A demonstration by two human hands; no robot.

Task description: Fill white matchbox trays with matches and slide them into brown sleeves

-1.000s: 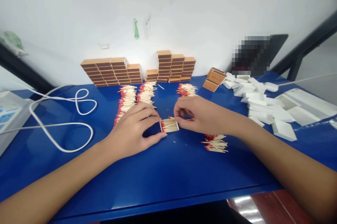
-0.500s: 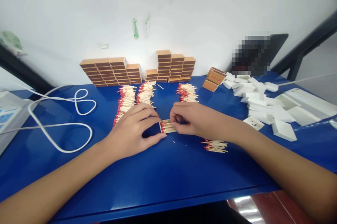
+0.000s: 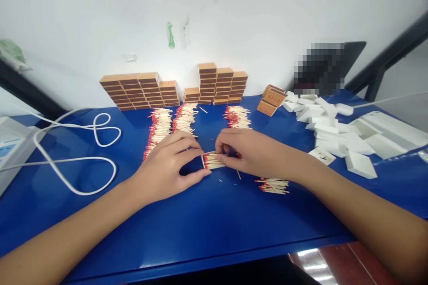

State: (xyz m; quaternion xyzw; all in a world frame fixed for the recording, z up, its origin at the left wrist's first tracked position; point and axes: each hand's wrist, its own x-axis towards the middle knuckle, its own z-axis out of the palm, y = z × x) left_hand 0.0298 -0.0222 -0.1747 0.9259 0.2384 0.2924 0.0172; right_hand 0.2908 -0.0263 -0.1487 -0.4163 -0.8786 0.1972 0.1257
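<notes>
A small white matchbox tray (image 3: 211, 161) filled with red-tipped matches lies on the blue table (image 3: 200, 222) between my hands. My left hand (image 3: 170, 164) curls around the tray's left end, thumb and fingers pinching it. My right hand (image 3: 249, 151) is closed over the tray's right end, its fingers pressing matches into it. A loose match (image 3: 238, 175) lies just below my right hand. A small heap of matches (image 3: 272, 185) sits under my right wrist.
Rows of matches (image 3: 159, 126) lie behind my hands. Stacks of brown matchboxes (image 3: 140, 91) line the wall. White box trays (image 3: 327, 126) are piled at the right. A white cable (image 3: 76, 151) loops at the left beside a grey device (image 3: 10, 151).
My right hand moved left onto the tray's right end and covers it. A single match now lies below that hand. My left hand stayed put.
</notes>
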